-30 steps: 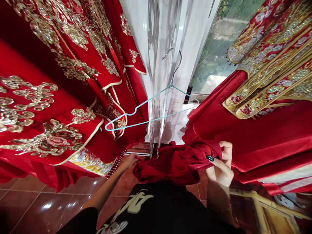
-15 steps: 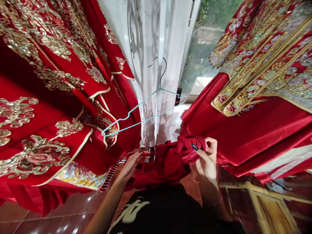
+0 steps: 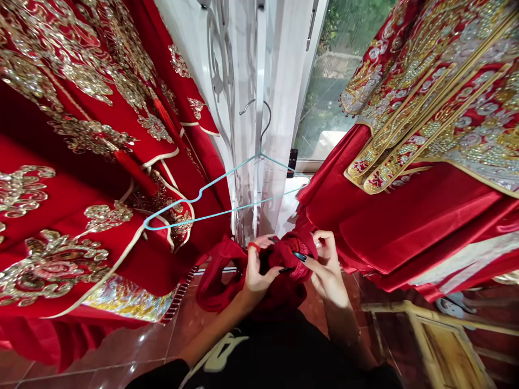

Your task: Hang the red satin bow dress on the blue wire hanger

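My left hand (image 3: 257, 273) and my right hand (image 3: 326, 265) meet low in the view, and both pinch a bunched red cloth (image 3: 219, 278). Its folds hide my fingertips in part, and a loop of it hangs to the left. A red band circles one finger of my left hand. Dark nails show on my right hand. Above my hands, a light-blue wire hanger (image 3: 198, 198) hangs in front of a white sheer curtain (image 3: 284, 81), out of reach of my fingers. Neither hand touches it.
Red robes with gold embroidery, one on the left (image 3: 73, 162) and one on the right (image 3: 421, 216), hang close on both sides. Behind the curtain is a window (image 3: 336, 81). Below lies a glossy tile floor (image 3: 138, 346), with a wooden frame (image 3: 446, 351) at the lower right.
My left hand has moved right and up to join my right hand on the cloth. The cloth is gathered tighter between them, and the view has shifted slightly.
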A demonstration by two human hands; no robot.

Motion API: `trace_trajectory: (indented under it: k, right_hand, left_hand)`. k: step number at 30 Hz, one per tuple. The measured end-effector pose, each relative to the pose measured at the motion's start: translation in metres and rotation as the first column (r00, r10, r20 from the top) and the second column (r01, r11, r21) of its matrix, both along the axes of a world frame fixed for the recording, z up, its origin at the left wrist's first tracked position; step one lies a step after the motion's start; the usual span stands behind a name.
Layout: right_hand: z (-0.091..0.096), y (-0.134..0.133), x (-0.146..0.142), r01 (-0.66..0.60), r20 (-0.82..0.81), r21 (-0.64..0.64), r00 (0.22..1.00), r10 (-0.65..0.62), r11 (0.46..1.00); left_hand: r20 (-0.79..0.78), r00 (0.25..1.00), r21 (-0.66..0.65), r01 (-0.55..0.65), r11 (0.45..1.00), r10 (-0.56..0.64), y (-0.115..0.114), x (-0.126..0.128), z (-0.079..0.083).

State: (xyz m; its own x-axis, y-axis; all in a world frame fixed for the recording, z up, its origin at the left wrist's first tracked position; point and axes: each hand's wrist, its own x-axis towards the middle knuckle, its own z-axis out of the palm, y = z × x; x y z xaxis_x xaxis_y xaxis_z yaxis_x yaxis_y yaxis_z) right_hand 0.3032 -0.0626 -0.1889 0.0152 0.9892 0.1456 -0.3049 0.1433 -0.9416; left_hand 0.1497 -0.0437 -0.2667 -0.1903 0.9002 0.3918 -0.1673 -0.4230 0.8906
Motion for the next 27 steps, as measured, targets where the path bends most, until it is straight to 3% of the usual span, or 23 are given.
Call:
trace_trajectory:
  k: [2,6,10,13,16,19,23,27]
  right_hand:
    - [0.000,-0.002,0.003,-0.041,0.097,-0.010,0.994,0.042,0.999]
    - [0.000,-0.002,0.007,-0.147,0.152,-0.071,0.976,0.156,0.987]
    - [-0.001,0.000,0.006,-0.220,0.135,-0.120,0.962,0.236,0.968]
    - [-0.006,0.003,0.007,-0.233,0.165,-0.092,0.955,0.246,0.968]
    - [-0.008,0.005,0.009,-0.237,0.217,-0.067,0.945,0.246,0.969]
    - [-0.005,0.006,0.010,-0.237,0.296,-0.067,0.923,0.246,0.969]
    - [-0.001,0.005,0.007,-0.258,0.337,-0.062,0.904,0.264,0.964]
    - [-0.005,0.005,0.006,-0.245,0.297,-0.077,0.920,0.257,0.966]
  left_hand:
    - [-0.071,0.994,0.083,-0.071,0.994,0.077,0.003,0.002,0.000]
    - [-0.312,0.942,0.210,0.196,0.958,-0.124,0.006,-0.008,0.002]
    - [-0.343,0.938,0.325,0.173,0.930,-0.054,0.003,-0.016,0.006]
    - [-0.369,0.927,0.243,0.168,0.955,-0.069,0.000,-0.020,0.013]
    - [-0.469,0.867,0.074,0.229,0.971,-0.169,-0.001,-0.025,0.023]
    - [-0.457,0.846,-0.077,0.270,0.960,-0.275,-0.001,-0.029,0.031]
    - [-0.272,0.913,-0.180,0.263,0.948,-0.305,-0.001,-0.026,0.038]
    - [0.020,0.982,-0.302,0.185,0.935,-0.187,0.002,-0.025,0.039]
